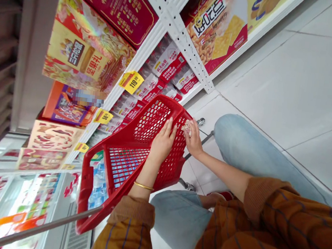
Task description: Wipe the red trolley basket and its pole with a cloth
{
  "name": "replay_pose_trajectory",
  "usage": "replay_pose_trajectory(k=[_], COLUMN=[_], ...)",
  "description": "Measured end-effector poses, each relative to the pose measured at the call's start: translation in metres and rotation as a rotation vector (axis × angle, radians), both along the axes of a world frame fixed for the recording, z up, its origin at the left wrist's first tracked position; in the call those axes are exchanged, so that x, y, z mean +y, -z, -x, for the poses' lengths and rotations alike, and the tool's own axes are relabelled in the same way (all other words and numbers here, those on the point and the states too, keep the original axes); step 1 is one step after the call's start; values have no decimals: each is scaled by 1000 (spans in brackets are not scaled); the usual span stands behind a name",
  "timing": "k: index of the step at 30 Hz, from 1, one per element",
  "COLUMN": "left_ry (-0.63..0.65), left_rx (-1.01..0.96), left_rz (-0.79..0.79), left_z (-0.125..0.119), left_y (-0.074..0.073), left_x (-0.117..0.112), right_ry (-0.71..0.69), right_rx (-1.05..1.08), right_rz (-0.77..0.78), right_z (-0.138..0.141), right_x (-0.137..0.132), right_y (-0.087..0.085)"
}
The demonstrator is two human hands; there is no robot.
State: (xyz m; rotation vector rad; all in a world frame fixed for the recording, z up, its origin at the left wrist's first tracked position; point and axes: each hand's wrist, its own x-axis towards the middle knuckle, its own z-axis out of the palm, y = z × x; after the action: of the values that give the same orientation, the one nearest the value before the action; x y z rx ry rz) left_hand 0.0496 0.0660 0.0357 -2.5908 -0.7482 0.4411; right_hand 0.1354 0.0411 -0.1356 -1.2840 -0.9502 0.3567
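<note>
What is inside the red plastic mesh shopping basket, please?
Inside the red plastic mesh shopping basket only the left hand shows, flat against its wall; no goods visible. The right hand is at the rim. What lies under the left hand is covered.

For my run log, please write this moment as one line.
left hand: flat on red plastic mesh basket wall | right hand: at basket rim, pinching small pale item
</note>
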Motion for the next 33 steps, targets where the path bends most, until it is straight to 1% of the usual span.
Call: replay_pose_trajectory(k=[2,3,5,8,11,13,14,16,18,21,23,25,26,28,33], left_ry=[37,66,151,311,504,596,619,642,654,614,579,562,557,558,562], left_rx=[60,87,126,177,319,408,429,425,380,243,157,103,84,59,40], left_rz=[24,38,77,164,296,365,386,415,462,540,584,616,626,635,632], left_z=[1,1,2,2,-2,-6,-7,-8,-7,-4,-2,-1,-1,-1,1], left_y=[-7,-11,-20,-37,-51,-55,-55,-53,-47,-38,-33,-31,-30,-29,-30], left_x=[6,9,19,37,53,60,63,66,66,65,65,64,64,64,61], right_ry=[40,49,61,71,53,43,44,71,135,214,166,144,135,118,89], right_rx=[41,46,40,40,53,52,51,59,87,112,84,34,6,-55,-203], right_rz=[-11,-16,-15,7,-12,-32,-33,-26,-32,-86,-96,-81,-74,-75,-119], right_z=[5,8,14,22,25,24,22,18,14,12,14,17,19,21,22], right_x=[4,6,10,12,10,7,5,2,2,8,15,21,23,24,19], right_y=[-16,-21,-24,-14,2,13,17,20,14,-8,-22,-29,-29,-23,2])
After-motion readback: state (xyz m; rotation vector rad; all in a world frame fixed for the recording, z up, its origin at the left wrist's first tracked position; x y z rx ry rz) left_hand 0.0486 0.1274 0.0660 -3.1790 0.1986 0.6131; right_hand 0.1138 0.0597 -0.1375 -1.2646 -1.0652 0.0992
